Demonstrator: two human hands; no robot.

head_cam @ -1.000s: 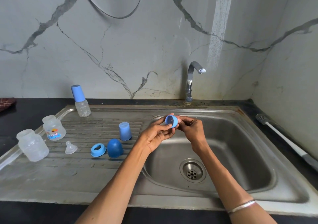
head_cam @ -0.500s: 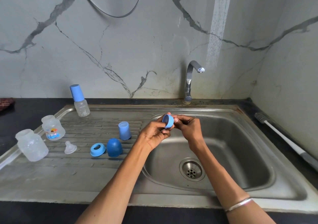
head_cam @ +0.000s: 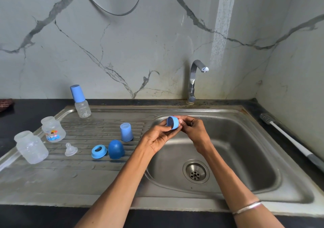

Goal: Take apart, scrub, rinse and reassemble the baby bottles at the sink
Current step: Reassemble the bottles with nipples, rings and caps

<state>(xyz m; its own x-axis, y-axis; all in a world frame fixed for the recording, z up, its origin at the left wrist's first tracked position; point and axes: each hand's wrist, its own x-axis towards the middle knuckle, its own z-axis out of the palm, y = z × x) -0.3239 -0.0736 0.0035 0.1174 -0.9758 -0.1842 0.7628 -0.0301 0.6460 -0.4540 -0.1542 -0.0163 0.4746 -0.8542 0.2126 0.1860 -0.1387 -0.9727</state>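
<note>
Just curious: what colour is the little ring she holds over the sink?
Light blue. The ring, held between both hands, shows best in the head view.

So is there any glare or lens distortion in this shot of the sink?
Head view: wide-angle bend curves the sink front rim and countertop edges; a pale light streak falls on the wall above the tap; soft sheen on the drainboard, no harsh glare; the blue ring looks sharp.

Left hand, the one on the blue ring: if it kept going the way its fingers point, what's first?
Probably the right hand: the left hand points up-right, pinching the blue ring, with right fingertips directly behind it.
</note>
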